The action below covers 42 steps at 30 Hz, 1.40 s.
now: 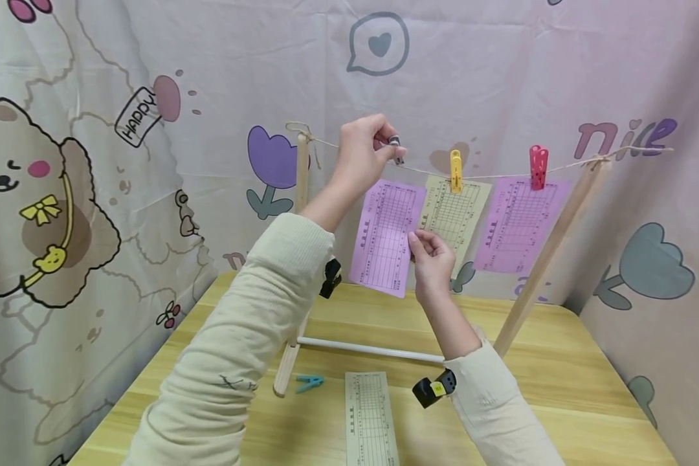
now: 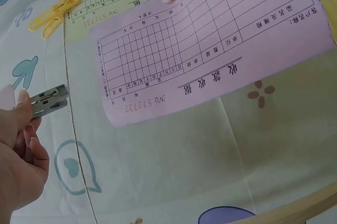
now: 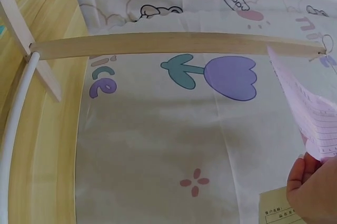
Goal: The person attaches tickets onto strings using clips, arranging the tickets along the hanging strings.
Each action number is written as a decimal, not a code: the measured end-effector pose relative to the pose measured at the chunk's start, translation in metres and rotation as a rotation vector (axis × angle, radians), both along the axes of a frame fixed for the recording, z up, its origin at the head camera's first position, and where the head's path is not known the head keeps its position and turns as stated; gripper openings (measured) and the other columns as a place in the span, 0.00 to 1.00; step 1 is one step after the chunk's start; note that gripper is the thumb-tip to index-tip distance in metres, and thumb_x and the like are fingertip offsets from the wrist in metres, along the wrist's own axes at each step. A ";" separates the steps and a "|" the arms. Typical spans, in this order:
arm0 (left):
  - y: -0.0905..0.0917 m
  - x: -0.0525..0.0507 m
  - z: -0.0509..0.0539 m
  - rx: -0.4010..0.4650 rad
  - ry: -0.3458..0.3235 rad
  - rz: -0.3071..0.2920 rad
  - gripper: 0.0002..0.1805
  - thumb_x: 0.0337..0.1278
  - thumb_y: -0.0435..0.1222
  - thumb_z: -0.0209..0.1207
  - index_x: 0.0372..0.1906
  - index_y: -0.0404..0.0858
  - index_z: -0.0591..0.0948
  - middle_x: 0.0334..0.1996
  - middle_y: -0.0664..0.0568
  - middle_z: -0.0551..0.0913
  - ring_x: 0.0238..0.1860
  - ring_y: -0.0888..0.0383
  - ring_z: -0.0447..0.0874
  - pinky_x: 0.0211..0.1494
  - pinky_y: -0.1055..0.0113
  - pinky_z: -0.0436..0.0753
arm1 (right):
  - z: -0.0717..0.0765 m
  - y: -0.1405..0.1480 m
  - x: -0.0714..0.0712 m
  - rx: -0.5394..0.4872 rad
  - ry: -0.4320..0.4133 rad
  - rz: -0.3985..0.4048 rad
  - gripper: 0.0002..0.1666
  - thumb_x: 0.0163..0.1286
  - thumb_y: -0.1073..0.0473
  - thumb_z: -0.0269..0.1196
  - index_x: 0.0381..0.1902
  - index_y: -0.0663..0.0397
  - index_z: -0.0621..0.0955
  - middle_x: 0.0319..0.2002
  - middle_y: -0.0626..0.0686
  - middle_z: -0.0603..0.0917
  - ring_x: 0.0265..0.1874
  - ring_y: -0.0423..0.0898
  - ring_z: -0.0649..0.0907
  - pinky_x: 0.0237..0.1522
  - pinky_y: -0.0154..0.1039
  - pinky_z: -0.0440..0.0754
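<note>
My left hand (image 1: 362,150) pinches a silver metal clothespin (image 2: 48,101) close to the string (image 1: 501,176). In the left wrist view the clothespin's end lies right by the string. A pink receipt slip (image 1: 383,241) is pinched at its right edge by my right hand (image 1: 435,266). The slip's top lies just below the string, under the clothespin, and it looks slightly bent in the left wrist view. Beside it hangs a yellow receipt slip (image 1: 468,200), held by a yellow clothespin (image 1: 455,171). Farther right, a red clothespin (image 1: 538,167) holds another pink slip (image 1: 521,226).
The string runs between two wooden posts (image 1: 544,259), joined low down by a white rod (image 1: 378,350). On the wooden table (image 1: 576,388) lie a pale yellow slip (image 1: 369,414) and a teal clothespin (image 1: 310,383). A printed cloth (image 1: 477,65) hangs behind.
</note>
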<state>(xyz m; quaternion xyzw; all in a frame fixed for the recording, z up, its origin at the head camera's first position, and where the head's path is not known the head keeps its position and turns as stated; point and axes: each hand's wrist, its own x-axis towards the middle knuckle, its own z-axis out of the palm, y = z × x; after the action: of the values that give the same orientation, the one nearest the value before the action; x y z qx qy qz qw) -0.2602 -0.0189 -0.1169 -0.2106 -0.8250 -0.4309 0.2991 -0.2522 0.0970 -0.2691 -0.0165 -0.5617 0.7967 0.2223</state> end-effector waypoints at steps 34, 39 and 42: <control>-0.015 -0.007 -0.001 -0.104 -0.125 0.008 0.13 0.52 0.36 0.64 0.41 0.33 0.80 0.39 0.46 0.83 0.38 0.58 0.79 0.43 0.73 0.78 | 0.010 0.005 -0.001 0.109 0.051 0.018 0.04 0.64 0.70 0.58 0.37 0.64 0.77 0.18 0.37 0.80 0.21 0.31 0.78 0.28 0.23 0.78; -0.011 -0.008 -0.003 -0.136 -0.164 -0.008 0.15 0.53 0.37 0.63 0.44 0.34 0.80 0.40 0.47 0.83 0.39 0.59 0.79 0.45 0.73 0.79 | 0.007 0.008 -0.001 0.120 0.048 0.013 0.05 0.64 0.70 0.58 0.38 0.66 0.78 0.19 0.38 0.80 0.21 0.31 0.79 0.28 0.23 0.79; -0.007 -0.009 -0.005 -0.154 -0.173 -0.013 0.16 0.54 0.38 0.62 0.46 0.35 0.80 0.41 0.48 0.83 0.39 0.59 0.78 0.45 0.73 0.78 | 0.005 0.011 -0.001 0.116 0.051 0.012 0.04 0.64 0.70 0.58 0.37 0.64 0.78 0.19 0.38 0.80 0.21 0.31 0.78 0.28 0.23 0.79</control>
<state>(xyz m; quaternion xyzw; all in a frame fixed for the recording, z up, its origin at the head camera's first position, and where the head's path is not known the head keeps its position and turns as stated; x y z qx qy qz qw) -0.2693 -0.0258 -0.1215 -0.2003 -0.8770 -0.3849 0.2067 -0.2529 0.1078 -0.2637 0.0203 -0.6012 0.7643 0.2323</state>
